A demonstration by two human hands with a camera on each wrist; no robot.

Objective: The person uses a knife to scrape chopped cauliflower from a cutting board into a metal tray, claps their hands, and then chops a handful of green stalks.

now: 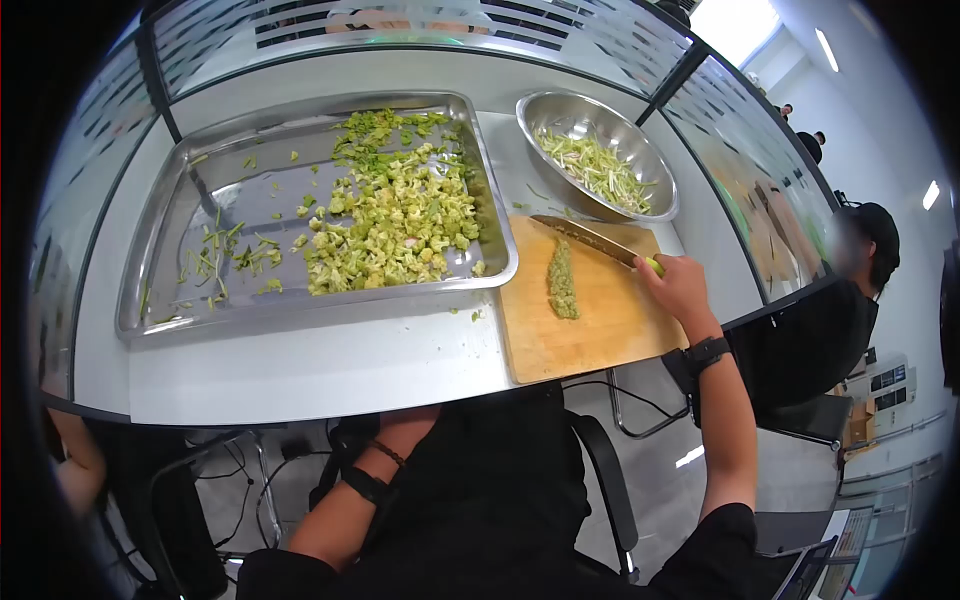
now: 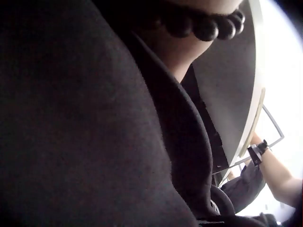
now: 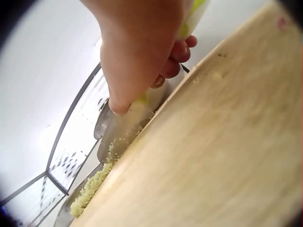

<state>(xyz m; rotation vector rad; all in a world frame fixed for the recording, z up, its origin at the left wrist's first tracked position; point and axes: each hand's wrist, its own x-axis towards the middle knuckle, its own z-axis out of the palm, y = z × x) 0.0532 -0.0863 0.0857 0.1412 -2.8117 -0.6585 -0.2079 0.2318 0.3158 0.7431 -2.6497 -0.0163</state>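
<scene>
My right hand (image 1: 678, 290) grips the yellow-green and white handle of a kitchen knife (image 1: 588, 238). Its blade, flecked with bits, lies low over the far part of the wooden cutting board (image 1: 625, 335). In the right wrist view the fingers (image 3: 171, 68) curl round the handle. Beside the blade, a narrow strip of finely chopped pale green vegetable (image 1: 563, 280) runs down the board. Below the table's front edge, my left hand (image 1: 408, 428) is in front of my body, its fingers hidden; the left wrist view shows mainly dark cloth and a bead bracelet.
A large metal tray (image 1: 330, 305) holds cauliflower pieces (image 1: 400, 225) and chopped greens. Behind the board stands a steel bowl (image 1: 645, 160) with cut pale green strips. Low partitions enclose the table's back and sides. Another person (image 1: 850, 300) is at the right.
</scene>
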